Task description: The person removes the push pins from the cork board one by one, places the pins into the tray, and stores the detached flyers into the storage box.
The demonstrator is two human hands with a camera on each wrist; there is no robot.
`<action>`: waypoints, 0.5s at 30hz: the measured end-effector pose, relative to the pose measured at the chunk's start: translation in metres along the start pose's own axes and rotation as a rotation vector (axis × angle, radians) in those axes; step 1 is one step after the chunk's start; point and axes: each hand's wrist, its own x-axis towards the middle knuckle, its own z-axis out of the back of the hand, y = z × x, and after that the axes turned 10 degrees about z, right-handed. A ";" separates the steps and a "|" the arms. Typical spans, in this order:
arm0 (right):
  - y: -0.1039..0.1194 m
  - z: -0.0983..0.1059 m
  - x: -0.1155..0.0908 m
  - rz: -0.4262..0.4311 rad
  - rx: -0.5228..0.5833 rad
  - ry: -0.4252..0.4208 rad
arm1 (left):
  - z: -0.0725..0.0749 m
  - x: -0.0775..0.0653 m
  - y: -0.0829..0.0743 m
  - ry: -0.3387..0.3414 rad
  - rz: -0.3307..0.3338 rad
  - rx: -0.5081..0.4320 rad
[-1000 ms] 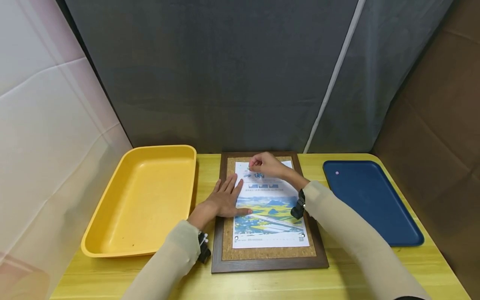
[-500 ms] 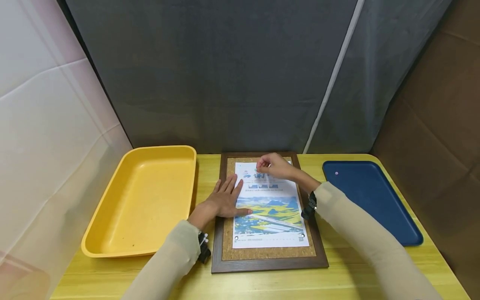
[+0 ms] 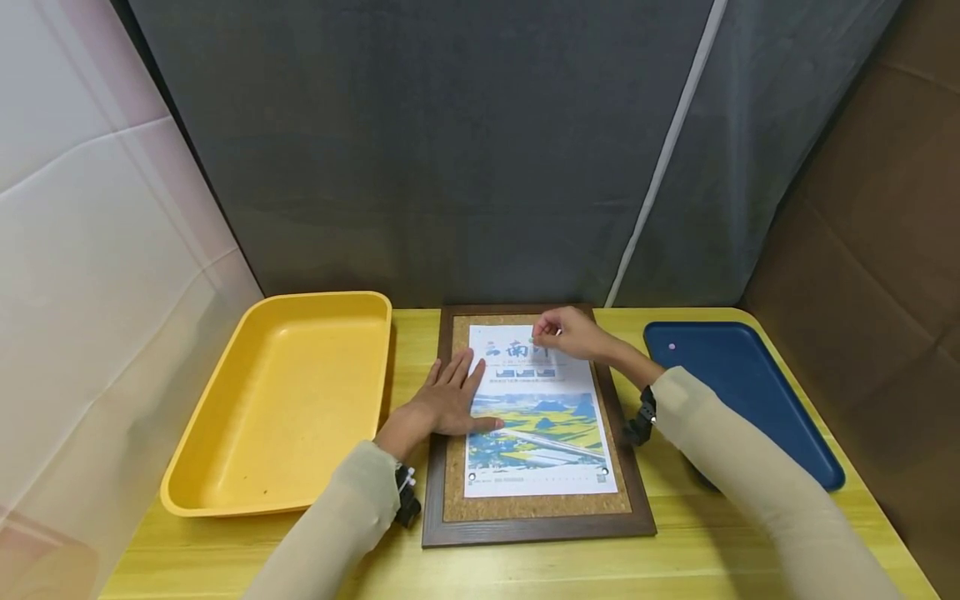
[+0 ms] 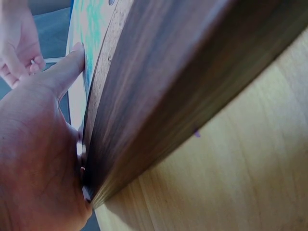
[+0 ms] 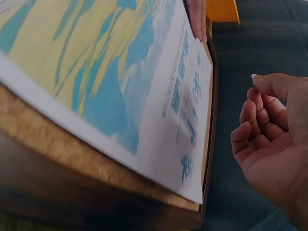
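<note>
A printed poster [image 3: 536,429] with a blue and yellow landscape lies on a brown-framed cork board [image 3: 540,507]. Flat on its left edge rests my left hand [image 3: 446,404], fingers spread, thumb reaching over the picture. Above the poster's heading, my right hand [image 3: 570,333] pinches a small pale push pin between thumb and index finger; in the right wrist view only the white tip of the push pin [image 5: 254,76] shows. The hand is held off the paper. Pins sit at the poster's lower left [image 3: 472,477] and lower right corners. The top right corner is partly hidden by my right hand.
A deep yellow tray [image 3: 277,400] stands left of the board. To the right lies a blue tray [image 3: 757,417] with one small pink pin [image 3: 672,346] in it. A dark curtain [image 3: 420,167] hangs behind the wooden table [image 3: 525,575].
My right hand has moved right along the top of the poster, still pinching the push pin, and more of the heading shows. My left hand has stayed in place.
</note>
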 end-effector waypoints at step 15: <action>-0.025 0.027 -0.024 -0.040 -0.015 -0.019 | -0.003 0.002 0.001 0.001 -0.012 -0.001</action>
